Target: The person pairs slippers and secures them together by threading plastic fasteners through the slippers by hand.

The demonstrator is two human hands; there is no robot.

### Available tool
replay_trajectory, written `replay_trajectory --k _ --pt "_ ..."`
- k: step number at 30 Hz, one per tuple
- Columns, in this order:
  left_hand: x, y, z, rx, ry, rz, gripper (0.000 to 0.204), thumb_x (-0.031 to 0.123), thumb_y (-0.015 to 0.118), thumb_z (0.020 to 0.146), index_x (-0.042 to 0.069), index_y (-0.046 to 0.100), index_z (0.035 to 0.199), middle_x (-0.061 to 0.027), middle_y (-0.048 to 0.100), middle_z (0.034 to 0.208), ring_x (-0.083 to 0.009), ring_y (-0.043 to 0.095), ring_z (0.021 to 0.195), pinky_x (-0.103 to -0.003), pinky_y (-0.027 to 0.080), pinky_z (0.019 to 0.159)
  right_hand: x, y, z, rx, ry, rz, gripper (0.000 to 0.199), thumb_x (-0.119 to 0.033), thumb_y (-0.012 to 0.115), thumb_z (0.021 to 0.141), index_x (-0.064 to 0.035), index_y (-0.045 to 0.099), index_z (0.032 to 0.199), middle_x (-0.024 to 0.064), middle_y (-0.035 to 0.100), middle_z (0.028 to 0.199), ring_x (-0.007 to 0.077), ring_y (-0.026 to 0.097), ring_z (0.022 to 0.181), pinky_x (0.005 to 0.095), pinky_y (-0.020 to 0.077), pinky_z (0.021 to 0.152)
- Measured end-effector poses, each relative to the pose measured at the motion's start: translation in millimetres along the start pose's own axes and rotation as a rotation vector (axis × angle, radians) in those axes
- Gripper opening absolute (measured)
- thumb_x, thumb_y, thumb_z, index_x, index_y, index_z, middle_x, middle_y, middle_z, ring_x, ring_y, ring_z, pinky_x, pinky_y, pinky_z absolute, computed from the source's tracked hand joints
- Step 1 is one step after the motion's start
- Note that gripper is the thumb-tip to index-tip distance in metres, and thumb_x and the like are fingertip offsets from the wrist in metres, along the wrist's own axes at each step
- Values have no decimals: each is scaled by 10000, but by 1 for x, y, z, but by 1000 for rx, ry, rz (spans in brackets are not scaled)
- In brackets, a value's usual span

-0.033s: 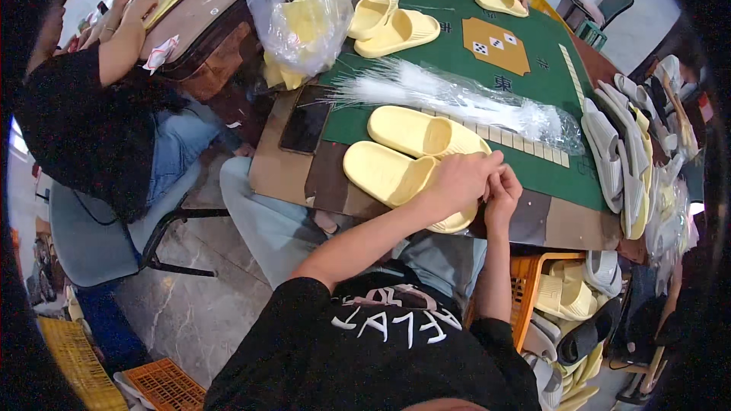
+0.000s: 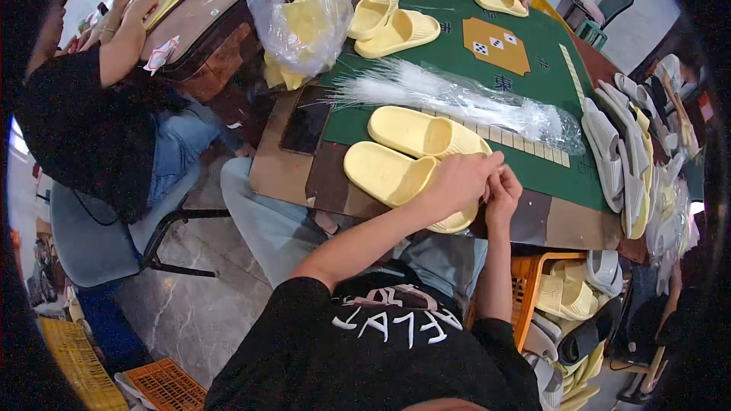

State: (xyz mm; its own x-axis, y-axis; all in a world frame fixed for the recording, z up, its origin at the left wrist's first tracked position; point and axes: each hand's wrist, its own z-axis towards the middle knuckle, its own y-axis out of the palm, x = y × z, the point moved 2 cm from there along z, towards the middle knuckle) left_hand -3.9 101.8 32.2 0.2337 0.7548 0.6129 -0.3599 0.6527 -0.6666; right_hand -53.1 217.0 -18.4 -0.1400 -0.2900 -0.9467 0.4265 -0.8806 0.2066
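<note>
1. Reaching up from the lower edge of the head view, both forearms meet over the near edge of the green table (image 2: pixel 533 160); the left forearm runs long and slanted from the black sleeve, the right one rises almost straight and is bent at the wrist.
2. The left hand (image 2: pixel 457 181) lies curled over the heel end of the nearer pale yellow slide sandal (image 2: pixel 396 179), palm down, knuckles toward the camera.
3. The right hand (image 2: pixel 502 194) is just beside it, touching it, with its fingers folded toward the left hand.
4. The sandal lies flat at the table's near edge, its heel just over the brown border; a second yellow sandal (image 2: pixel 419 133) lies beside it, farther in.
5. A clear plastic bag of white strands (image 2: pixel 457 99) lies across the green surface behind the pair, near but apart from the hands.
6. Open table remains to the right of the hands, up to a row of grey and white sandals (image 2: pixel 617 152) at the right rim.
7. The fingers of both hands are pressed together, probably pinching something small at the sandal's heel; what it is cannot be told.
</note>
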Motion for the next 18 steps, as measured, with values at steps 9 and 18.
replay_trajectory --k 9,18 --pt "-18 -14 9 -247 -20 -139 187 294 529 845 113 559 808 -119 621 703 -324 617 700 -432 447 576 -2 -3 -5 -125 112 -26 162 -138 507 907 -29 541 792 -7 469 553 65 407 454 196 298 434" --pt "-23 -32 -11 239 126 -106 173 67 545 798 27 611 952 -118 621 962 -306 601 877 -398 486 740 1 1 4 88 63 -95 166 -141 510 926 -12 596 868 -22 476 586 48 414 514 193 311 482"
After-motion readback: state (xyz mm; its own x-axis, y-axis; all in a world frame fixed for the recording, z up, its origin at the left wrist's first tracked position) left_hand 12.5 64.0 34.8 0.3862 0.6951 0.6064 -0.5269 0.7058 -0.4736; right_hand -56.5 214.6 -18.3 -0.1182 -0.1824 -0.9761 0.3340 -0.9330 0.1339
